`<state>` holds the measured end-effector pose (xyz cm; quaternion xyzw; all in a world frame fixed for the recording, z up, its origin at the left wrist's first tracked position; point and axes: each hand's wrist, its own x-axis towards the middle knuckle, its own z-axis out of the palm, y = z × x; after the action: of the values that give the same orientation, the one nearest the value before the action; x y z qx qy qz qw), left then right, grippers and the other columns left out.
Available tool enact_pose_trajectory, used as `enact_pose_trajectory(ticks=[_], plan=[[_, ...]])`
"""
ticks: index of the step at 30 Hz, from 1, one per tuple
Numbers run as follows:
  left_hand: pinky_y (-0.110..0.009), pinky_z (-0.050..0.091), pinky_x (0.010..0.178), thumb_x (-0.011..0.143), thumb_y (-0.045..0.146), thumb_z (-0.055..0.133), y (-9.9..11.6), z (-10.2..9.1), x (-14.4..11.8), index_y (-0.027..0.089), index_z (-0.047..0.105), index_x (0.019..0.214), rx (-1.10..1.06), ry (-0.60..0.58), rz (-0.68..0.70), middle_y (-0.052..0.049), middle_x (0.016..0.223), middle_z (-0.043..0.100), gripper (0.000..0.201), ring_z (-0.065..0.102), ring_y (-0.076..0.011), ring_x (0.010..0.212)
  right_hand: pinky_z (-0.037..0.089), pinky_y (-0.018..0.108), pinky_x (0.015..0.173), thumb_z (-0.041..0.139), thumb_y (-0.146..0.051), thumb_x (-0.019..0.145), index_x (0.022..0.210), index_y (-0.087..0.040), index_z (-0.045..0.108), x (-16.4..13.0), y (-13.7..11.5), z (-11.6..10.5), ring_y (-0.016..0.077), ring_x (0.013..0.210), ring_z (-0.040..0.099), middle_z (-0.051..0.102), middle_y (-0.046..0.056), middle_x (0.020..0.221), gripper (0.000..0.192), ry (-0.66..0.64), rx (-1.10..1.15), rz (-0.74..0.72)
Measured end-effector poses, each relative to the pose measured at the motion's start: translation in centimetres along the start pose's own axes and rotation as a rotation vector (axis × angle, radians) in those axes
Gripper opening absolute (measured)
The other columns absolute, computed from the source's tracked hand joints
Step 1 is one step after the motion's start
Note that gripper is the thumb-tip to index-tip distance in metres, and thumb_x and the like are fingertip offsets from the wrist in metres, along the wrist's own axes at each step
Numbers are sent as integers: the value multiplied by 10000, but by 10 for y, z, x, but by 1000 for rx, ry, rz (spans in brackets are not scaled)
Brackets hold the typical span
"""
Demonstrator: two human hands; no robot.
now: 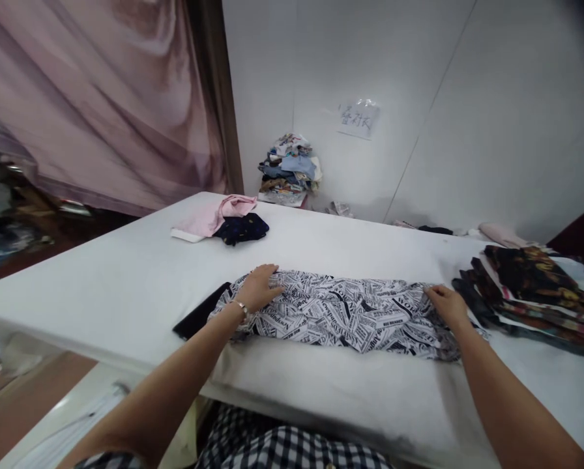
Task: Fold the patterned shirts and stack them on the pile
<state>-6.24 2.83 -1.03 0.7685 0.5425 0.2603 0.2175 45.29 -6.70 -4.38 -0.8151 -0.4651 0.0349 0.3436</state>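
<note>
Right now the person's two bare hands rest on a black-and-white printed garment (345, 316) that lies stretched lengthwise near the front edge of a white table (126, 286). The left hand (260, 286) lies palm down with its fingers spread flat on the garment's left end, pressing the cloth rather than gripping it; a thin bracelet (242, 307) sits on that wrist. The right hand (446, 303) is on the garment's right end, its fingers curled and pinching the cloth at the upper corner. A flat black piece (199, 318) shows from under the garment's left end, just beside the left wrist. To the right, just beside the right hand, a stack of dark patterned clothes (531, 286) lies fanned out on the table, its near edges close to the printed garment. Farther back on the left part of the table, a pink garment (214, 218) lies touching a dark navy one (243, 228), both well apart from the hands. Against the white wall behind the table stands a pile of mixed clothes (289, 169), and a small paper note (358, 119) is stuck to the wall above it. A pink curtain (101, 98) hangs at the left.
</note>
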Motion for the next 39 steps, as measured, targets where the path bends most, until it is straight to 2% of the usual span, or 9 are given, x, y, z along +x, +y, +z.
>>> enact_pose_trajectory(ticks=[3, 8, 16, 22, 24, 28, 31, 35, 39], plan=[[-418, 377, 1047, 775, 287, 583, 6, -1, 13, 178, 688, 830, 148, -45, 48, -112, 1097, 705, 160, 568, -277, 1158, 406, 333, 609, 519, -568, 620, 666, -197, 689, 0, -1, -1, 258, 676, 606, 689, 89, 651, 411, 17, -15, 11], [-299, 467, 724, 887, 451, 398, 11, -23, 34, 183, 656, 878, 107, 50, -32, -43, 810, 700, 372, 625, -200, 787, 428, 336, 654, 514, -549, 646, 704, -175, 713, 2, -5, -2, 269, 738, 635, 715, 103, 718, 427, 10, -6, -8], [-332, 476, 802, 835, 393, 534, -10, -27, 38, 178, 673, 1008, 254, 101, -280, -120, 1017, 723, 309, 652, -265, 948, 452, 358, 710, 486, -496, 740, 807, -174, 747, 3, -4, 16, 283, 798, 637, 736, 127, 821, 419, -9, -146, -47], [-386, 318, 1124, 883, 426, 470, 1, -1, 16, 131, 598, 1235, 250, 60, 170, -166, 1373, 564, 477, 473, -271, 1310, 379, 462, 1023, 440, -428, 843, 1118, -110, 691, -15, -35, 20, 322, 1149, 563, 662, 199, 1186, 490, 95, -149, -280], [-434, 272, 1154, 864, 437, 490, 3, 14, 10, 147, 581, 1273, 287, -30, 240, -166, 1446, 497, 509, 399, -290, 1376, 310, 469, 1092, 445, -421, 882, 1184, -124, 663, -32, -55, 25, 314, 1288, 469, 589, 194, 1321, 477, 1, -142, -356], [-601, 247, 1117, 837, 475, 473, -6, 33, 9, 172, 554, 1308, 405, -150, 33, -192, 1486, 441, 566, 332, -364, 1412, 157, 583, 1132, 442, -487, 929, 1414, -222, 487, -63, -83, 40, 331, 1460, 209, 318, 128, 1566, 554, -339, -295, -264], [-638, 245, 1097, 830, 487, 430, -16, 37, 15, 179, 572, 1278, 428, -162, -4, -195, 1489, 436, 561, 308, -373, 1421, 90, 588, 1143, 350, -558, 960, 1477, -235, 395, -70, -87, 43, 320, 1485, 131, 206, 131, 1606, 611, -510, -336, -200], [-700, 246, 1054, 765, 516, 495, -24, 34, 17, 202, 638, 1083, 348, -82, -34, -214, 1425, 499, 469, 358, -433, 1373, 80, 579, 1149, 304, -604, 958, 1497, -246, 357, -72, -84, 39, 324, 1490, 98, 168, 131, 1615, 649, -510, -319, -239], [-787, 113, 1020, 632, 524, 667, -33, 32, 14, 235, 595, 827, -55, 65, -86, -192, 1325, 566, 356, 281, -516, 1377, 89, 564, 1154, 302, -582, 968, 1471, -249, 400, -74, -83, 41, 319, 1484, 133, 206, 123, 1608, 611, -467, -351, -292]])
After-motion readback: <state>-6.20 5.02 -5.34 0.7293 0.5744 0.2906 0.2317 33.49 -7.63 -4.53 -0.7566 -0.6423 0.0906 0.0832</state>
